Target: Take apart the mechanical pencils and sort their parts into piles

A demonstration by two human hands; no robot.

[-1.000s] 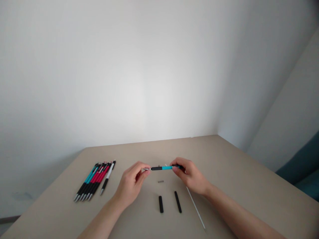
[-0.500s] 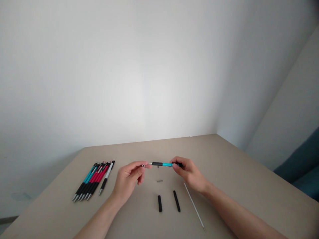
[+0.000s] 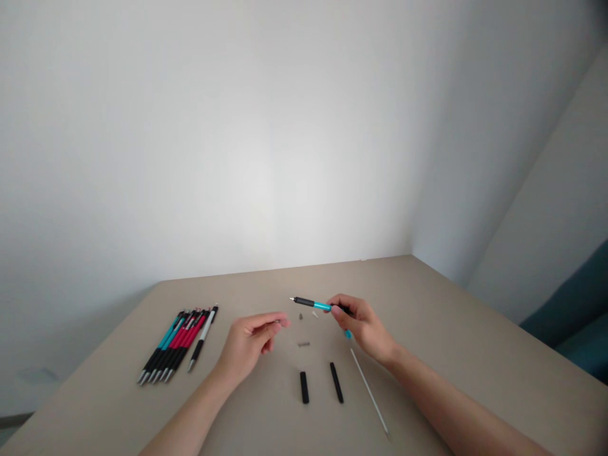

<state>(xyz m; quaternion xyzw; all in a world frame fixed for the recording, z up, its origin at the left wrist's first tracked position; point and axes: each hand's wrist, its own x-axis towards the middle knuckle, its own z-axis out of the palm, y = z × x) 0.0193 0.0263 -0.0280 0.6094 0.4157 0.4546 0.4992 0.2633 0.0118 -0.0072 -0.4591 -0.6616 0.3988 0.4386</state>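
Between the thumb and fingers of my right hand is a turquoise and black ballpoint pen, pointing left and tilted slightly up. A thin refill end sticks out of its black grip, without the silver cone seen on other pens. Another turquoise piece shows below those fingers; its kind is hidden. My left hand is pinched round a small metal pen tip, mostly covered by the fingers, apart from the pen. Below the hands lie a spring, a small dark cone and a small white piece.
Nearer me on the beige table lie a short black sleeve, a slimmer black tube and a white refill. A row of several turquoise and red pens lies left, beside one white pen. A wall stands behind.
My right hand has drawn the pen away from my left hand and tilted its tip upward. The white piece and the lower turquoise piece now show.
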